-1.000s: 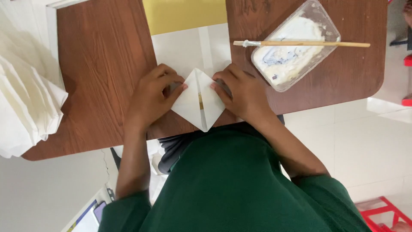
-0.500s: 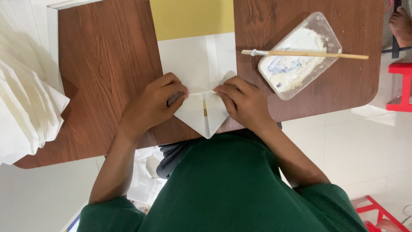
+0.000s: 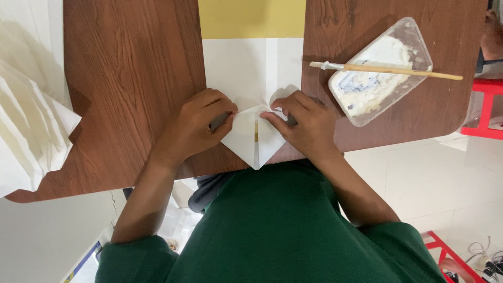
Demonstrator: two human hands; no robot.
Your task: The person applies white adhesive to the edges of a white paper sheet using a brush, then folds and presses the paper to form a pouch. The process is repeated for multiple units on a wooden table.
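Both hands are down on the white paper [image 3: 246,73] at the near edge of the brown worktop [image 3: 131,78]; the left hand [image 3: 196,126] has its fingers curled and pressed onto the left flap, the right hand [image 3: 306,123] mirrors it on the right flap; neither hand grips anything, they bear flat on the sheet, fingertips almost meeting at the centre seam. Between the two hands sits the folded point [image 3: 255,141], a triangle aimed back toward the person's green shirt [image 3: 283,225]; holding from both sides looks meant to keep the two flaps square against each other while the creases are set. Beyond the fingertips the unfolded part of the sheet runs on to a yellow sheet [image 3: 251,18]. Off to the right of the right hand lies a clear plastic tray [image 3: 419,44] of white paste with a wooden-handled brush [image 3: 387,69] laid across its rim, close enough to reach, clear of the paper. Far to the left of the left hand, a stack of pleated white paper [image 3: 29,126] hangs over the worktop's edge.
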